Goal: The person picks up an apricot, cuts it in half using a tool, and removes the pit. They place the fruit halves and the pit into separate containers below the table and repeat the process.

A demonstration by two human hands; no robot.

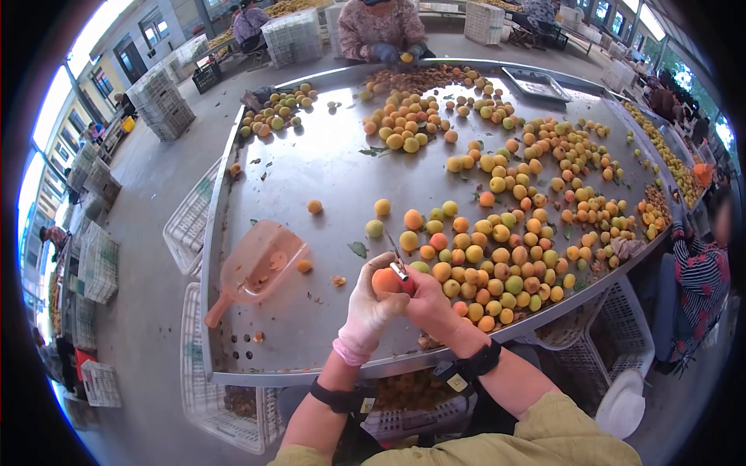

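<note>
Near the table's front edge, my left hand (364, 314), in a pale glove with a pink cuff, is closed around an orange apricot (385, 281). My bare right hand (435, 307) grips a small knife (399, 269) with a thin pointed blade and a bit of red handle showing. The knife is right at the apricot, its blade pointing up and away from me. Just beyond my hands lie loose apricots (497, 248), yellow-green to orange, spread over the right side of the metal table (287, 179).
A translucent pink scoop (264, 260) with scraps in it lies on the left. White plastic crates (200, 217) stand beside and under the table. A metal tray (536, 84) sits at the far right. Across the table, a person in gloves (386, 53) handles fruit; another person (695, 287) sits at right.
</note>
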